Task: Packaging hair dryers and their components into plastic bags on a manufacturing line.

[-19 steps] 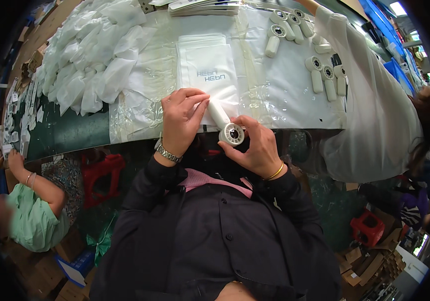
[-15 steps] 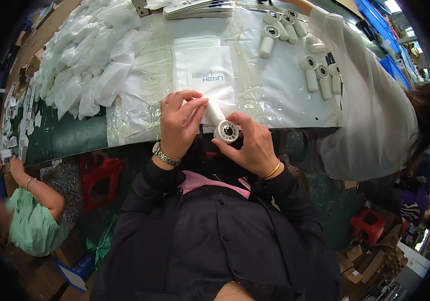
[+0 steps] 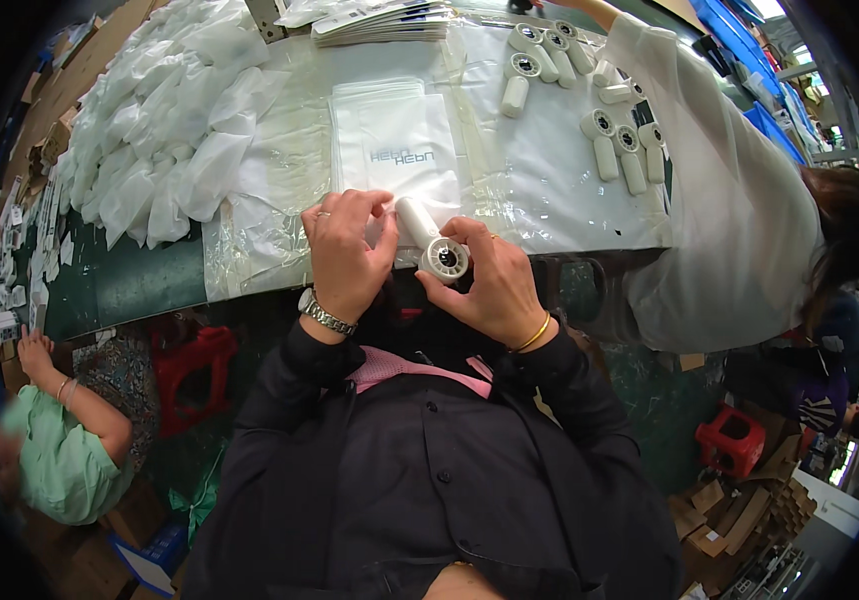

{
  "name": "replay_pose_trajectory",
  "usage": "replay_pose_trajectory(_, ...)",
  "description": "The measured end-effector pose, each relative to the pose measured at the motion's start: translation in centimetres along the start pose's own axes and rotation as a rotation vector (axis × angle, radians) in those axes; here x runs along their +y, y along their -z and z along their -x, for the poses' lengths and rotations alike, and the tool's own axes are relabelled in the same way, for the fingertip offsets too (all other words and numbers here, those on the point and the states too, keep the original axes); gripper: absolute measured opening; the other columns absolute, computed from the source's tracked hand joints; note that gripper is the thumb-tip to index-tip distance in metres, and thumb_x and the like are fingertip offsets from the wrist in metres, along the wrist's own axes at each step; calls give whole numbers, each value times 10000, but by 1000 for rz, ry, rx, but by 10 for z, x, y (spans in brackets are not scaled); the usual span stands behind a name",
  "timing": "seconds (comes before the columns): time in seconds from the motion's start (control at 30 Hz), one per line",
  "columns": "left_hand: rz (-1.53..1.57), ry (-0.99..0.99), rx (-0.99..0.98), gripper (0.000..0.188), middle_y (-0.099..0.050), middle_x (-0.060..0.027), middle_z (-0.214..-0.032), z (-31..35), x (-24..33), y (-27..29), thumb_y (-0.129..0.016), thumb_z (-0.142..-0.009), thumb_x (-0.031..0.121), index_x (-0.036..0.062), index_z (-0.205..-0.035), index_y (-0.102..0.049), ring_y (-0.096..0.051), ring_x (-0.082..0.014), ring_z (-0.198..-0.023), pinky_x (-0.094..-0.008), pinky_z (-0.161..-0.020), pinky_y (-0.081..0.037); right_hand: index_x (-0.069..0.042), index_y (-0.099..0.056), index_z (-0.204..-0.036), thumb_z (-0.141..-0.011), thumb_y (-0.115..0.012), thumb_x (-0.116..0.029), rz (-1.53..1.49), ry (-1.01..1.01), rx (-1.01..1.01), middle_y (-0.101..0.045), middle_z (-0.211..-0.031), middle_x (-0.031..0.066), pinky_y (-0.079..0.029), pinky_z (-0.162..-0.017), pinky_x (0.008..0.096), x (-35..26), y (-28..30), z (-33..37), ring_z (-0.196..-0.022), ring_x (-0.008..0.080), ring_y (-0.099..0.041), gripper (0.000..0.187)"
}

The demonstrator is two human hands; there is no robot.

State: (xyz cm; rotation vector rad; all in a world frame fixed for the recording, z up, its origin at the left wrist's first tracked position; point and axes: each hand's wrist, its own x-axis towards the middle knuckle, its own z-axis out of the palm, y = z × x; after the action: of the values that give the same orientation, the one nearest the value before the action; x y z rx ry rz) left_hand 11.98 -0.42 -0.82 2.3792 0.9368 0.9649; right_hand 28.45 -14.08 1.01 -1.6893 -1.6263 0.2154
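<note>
My right hand grips a small white hand-held fan by its round head, with the handle pointing away from me. My left hand pinches the edge of a white pouch next to the fan's handle, at the table's near edge. The pouch lies on top of a flat stack of the same pouches on a clear plastic sheet. The handle's tip meets the pouch's opening; how far in it sits is hidden by my fingers.
A heap of filled white bags covers the table's left side. Several more white fans lie at the far right, and a pile of flat packs at the back. A person in white works on the right; another in green sits low left.
Both hands have stayed together at the table's near edge with the fan and pouch; the grip looks the same. The view has shifted slightly.
</note>
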Motion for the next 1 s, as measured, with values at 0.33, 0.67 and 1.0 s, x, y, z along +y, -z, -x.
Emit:
replay_pose_trajectory(0.33, 242, -112, 129, 205, -649, -65, -985, 8, 14, 1, -743, -901, 18, 75, -1096, -724, -637, -254, -941, -397, -832, -500, -63, -561, -1317, -841, -906, -353, 60, -56, 76, -731, -963, 131, -570, -690, 416, 1, -7, -5, -783, 336, -728, 656)
replay_pose_trajectory(0.67, 498, 266, -101, 528, -590, -45, -988, 14, 15, -6, -677, -979, -38, 48, -1474, -517, -588, -118, -754, -283, -688, -506, -50, -585, -1324, -868, -836, -280, -78, -89, 124, -683, -1029, 180, -555, -833, 462, 0, -8, -10, -952, 390, -697, 569)
replay_pose_trajectory(1.0, 895, 444, -188, 541, -556, -2, -1060, 20, 1, -1, -580, -1018, -93, 36, -1537, -497, -582, -43, -821, -199, -701, -486, -34, -568, -1316, -819, -847, -249, -123, -94, 172, -662, -1103, 190, -541, -912, 457, 1, -29, -16, -1059, 386, -674, 609)
